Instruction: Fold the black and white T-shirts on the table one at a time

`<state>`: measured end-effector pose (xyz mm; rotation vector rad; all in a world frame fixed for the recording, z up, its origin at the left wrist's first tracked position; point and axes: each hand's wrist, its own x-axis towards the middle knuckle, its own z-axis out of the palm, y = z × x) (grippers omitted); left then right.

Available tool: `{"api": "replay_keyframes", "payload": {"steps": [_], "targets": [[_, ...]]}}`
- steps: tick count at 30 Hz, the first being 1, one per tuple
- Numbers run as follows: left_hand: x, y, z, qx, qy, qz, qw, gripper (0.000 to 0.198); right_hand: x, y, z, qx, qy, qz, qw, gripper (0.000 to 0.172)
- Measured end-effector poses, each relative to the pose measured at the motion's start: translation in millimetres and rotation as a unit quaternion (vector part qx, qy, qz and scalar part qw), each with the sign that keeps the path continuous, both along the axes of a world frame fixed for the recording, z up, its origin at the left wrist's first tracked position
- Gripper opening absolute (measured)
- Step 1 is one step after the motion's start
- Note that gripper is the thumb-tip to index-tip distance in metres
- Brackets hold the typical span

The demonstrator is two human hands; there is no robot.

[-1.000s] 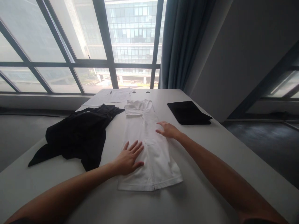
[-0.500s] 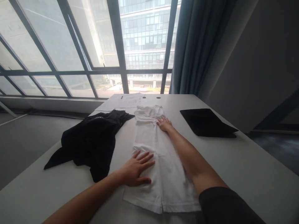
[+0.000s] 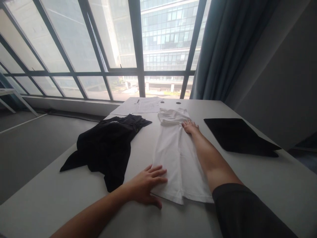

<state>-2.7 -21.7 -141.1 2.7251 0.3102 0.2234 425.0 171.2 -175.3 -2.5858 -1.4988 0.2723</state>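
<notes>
On the far left, part of a second table point(image 3: 8, 91); then, on the left of the white table point(image 3: 250, 188), a black shirt point(image 3: 106, 145) in a loose, crumpled spread, with papers point(image 3: 146, 106) flat beyond it on the far side. Right of the black shirt's near end, the left hand point(image 3: 146, 183), palm down with fingers fanned over the near left corner of a white shirt point(image 3: 168, 148) and thumb off its edge. In the middle, the white shirt itself, flat and narrow, long axis from near to far, hem near, bunched folds far. On its right edge, just short of those folds, the right hand point(image 3: 190, 126), fingers resting on the cloth. Hands well apart, clamped on nothing visible: left nearer the hem, right nearer the bunched end, shirt lying between. Farther right, well apart from both, a black mat point(image 3: 235, 135).
</notes>
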Motion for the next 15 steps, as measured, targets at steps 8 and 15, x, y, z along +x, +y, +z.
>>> {"api": "replay_keyframes", "payload": {"steps": [8, 15], "targets": [[11.2, -8.7, 1.6, 0.101, -0.053, -0.010, 0.993, 0.027, -4.4, -6.2, 1.4, 0.022, -0.010, -0.005, 1.000, 0.066], [11.2, -12.3, -5.2, 0.060, -0.087, 0.003, 0.994, 0.028, -24.0, -50.5, 2.3, 0.111, -0.088, 0.030, 0.989, 0.054]]}}
